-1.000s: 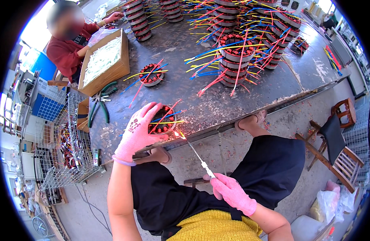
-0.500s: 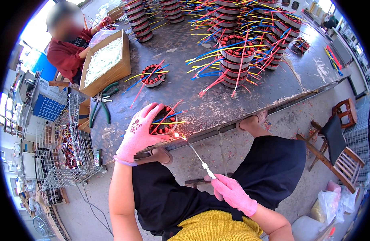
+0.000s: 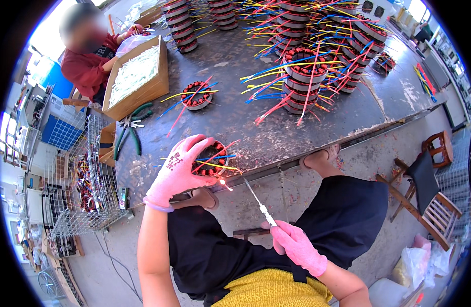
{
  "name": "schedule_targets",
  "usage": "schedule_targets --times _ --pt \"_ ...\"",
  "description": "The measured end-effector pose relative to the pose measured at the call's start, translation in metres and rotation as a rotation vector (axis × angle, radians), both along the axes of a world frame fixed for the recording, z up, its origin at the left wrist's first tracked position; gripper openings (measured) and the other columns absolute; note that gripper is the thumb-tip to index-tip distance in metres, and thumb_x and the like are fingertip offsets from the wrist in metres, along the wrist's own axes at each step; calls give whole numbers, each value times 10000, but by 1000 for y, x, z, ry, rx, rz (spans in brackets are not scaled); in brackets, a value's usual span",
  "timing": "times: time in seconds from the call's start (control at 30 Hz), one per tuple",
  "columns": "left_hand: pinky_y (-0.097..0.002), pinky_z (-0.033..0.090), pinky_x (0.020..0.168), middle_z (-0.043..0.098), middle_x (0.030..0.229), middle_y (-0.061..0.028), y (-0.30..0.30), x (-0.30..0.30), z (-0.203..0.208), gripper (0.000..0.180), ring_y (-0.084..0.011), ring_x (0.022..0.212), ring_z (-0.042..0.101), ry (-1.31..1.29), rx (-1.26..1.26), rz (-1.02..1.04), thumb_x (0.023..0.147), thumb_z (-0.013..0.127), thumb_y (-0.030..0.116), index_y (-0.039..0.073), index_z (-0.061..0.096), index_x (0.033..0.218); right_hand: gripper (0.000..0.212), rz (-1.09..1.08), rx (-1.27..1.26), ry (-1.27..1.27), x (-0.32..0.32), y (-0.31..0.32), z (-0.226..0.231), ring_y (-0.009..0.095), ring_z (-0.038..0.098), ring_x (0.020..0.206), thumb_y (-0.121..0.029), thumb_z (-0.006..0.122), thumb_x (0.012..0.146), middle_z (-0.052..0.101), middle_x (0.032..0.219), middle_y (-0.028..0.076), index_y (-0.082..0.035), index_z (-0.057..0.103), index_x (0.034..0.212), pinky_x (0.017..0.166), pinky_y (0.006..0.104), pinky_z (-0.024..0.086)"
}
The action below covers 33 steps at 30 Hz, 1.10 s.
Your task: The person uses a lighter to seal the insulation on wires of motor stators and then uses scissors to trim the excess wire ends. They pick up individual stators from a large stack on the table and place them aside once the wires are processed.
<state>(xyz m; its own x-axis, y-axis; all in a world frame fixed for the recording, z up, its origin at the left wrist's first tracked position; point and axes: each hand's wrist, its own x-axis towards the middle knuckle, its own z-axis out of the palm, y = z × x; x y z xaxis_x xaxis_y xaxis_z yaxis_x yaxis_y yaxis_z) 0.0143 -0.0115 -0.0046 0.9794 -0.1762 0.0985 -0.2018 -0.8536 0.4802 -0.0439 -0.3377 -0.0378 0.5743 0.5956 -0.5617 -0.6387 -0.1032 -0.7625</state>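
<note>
My left hand [image 3: 178, 166], in a pink glove, grips a motor stator [image 3: 219, 152] at the table's near edge. The stator is a ring with red windings, and red, blue and yellow lead wires cross it. A small bright flame [image 3: 223, 182] glows just below the ring, beside my left fingertips; what burns is too small to make out. Closed around the white handle of a slim tool with a thin metal shaft [image 3: 254, 193] is my right hand [image 3: 297, 246], also in a pink glove. The shaft's tip points up toward the stator's wires, a little right of the flame.
Another stator [image 3: 197, 95] lies farther back on the dark table [image 3: 230, 110]. Tall stator stacks [image 3: 303, 84] with splayed wires stand behind. Green-handled pliers [image 3: 127, 134] lie near a cardboard box [image 3: 163, 77] of white strips. A person in red [image 3: 87, 66] works at far left.
The tool's tip has moved slightly right, away from the flame. The flame now shows lower and separate from the tip. My left hand and the stator have shifted slightly.
</note>
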Motion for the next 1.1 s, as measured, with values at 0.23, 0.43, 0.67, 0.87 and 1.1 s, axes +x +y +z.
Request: schedule_targets --times 0.23,0.43,0.67,0.87,1.1 --pt "-429 402 1041 523 1307 -148 -1 -1 5 829 -358 1225 491 -14 39 1 571 867 263 83 535 1309 387 36 -41 -47 2 0 8 48 432 584 -273 465 1025 480 657 -36 -9 560 1291 537 218 342" --pt "-434 390 1048 527 1297 -140 -2 0 3 836 -357 1214 499 -23 42 15 566 872 288 89 537 1305 372 -2 1 -43 3 -2 7 47 429 589 -250 470 1024 457 669 -42 -4 562 1288 540 217 344" --pt "-438 395 1043 529 1293 -144 -4 1 5 849 -359 1208 505 -10 63 12 565 877 316 89 533 1307 360 10 -9 -60 5 -2 7 60 438 592 -232 462 1025 460 678 -29 -4 569 1282 551 231 362" --pt "-444 398 1041 531 1290 -152 -2 0 2 871 -364 1206 510 -21 68 5 554 885 348 92 532 1308 380 51 -52 -98 6 -3 7 67 450 600 -260 461 1022 459 674 -21 -6 570 1281 560 241 372" --pt "-448 395 1044 530 1292 -155 -3 0 4 883 -364 1210 509 -12 82 16 551 887 363 95 530 1313 376 14 -21 -45 6 -1 8 62 445 600 -259 471 1019 462 678 -24 -6 569 1279 555 235 361"
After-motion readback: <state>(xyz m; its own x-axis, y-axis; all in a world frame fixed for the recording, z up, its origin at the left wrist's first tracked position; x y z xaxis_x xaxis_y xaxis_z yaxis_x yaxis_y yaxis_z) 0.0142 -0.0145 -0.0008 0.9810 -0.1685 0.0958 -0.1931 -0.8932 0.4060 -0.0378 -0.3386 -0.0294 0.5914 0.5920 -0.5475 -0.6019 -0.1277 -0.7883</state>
